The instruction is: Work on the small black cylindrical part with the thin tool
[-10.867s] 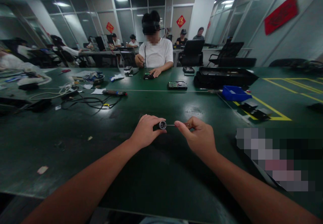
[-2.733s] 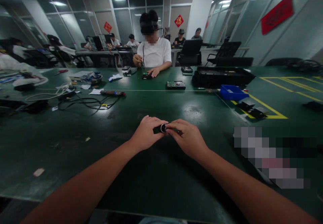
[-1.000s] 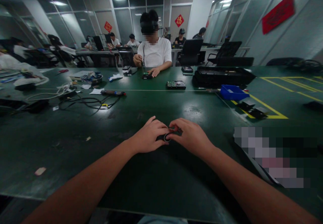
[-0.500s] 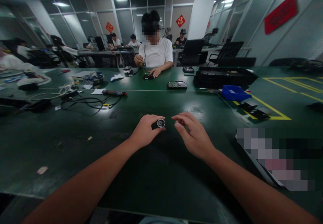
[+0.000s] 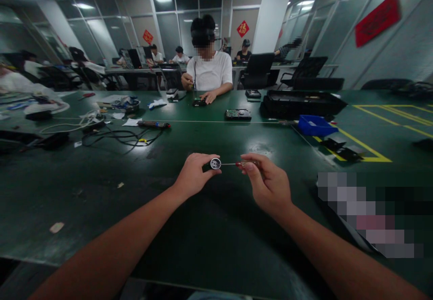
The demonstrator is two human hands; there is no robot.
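Observation:
Between the thumb and fingers of my left hand [image 5: 193, 173] is a small round metal part [image 5: 215, 163], dark outside with a silver rim, its hollow face turned toward me. My right hand [image 5: 269, 180] is closed around the handle of a screwdriver [image 5: 238, 164], red where the handle meets the thin shaft. The shaft points left, and its tip reaches the right edge of the round part; whether it touches inside I cannot tell. Both hands are held over the green table [image 5: 209, 246].
Across the table a person [image 5: 209, 72] works on a small device. A circuit-board drive [image 5: 238, 114], a black tray [image 5: 302, 103] and a blue bin [image 5: 316, 125] lie ahead and right. A corded tool [image 5: 154, 124] and cables lie left. A blurred-out item [image 5: 365, 214] sits at right.
My right hand has turned and shifted slightly right, so the screwdriver's shaft now shows, pointing at the round part. My left hand stays almost where it was.

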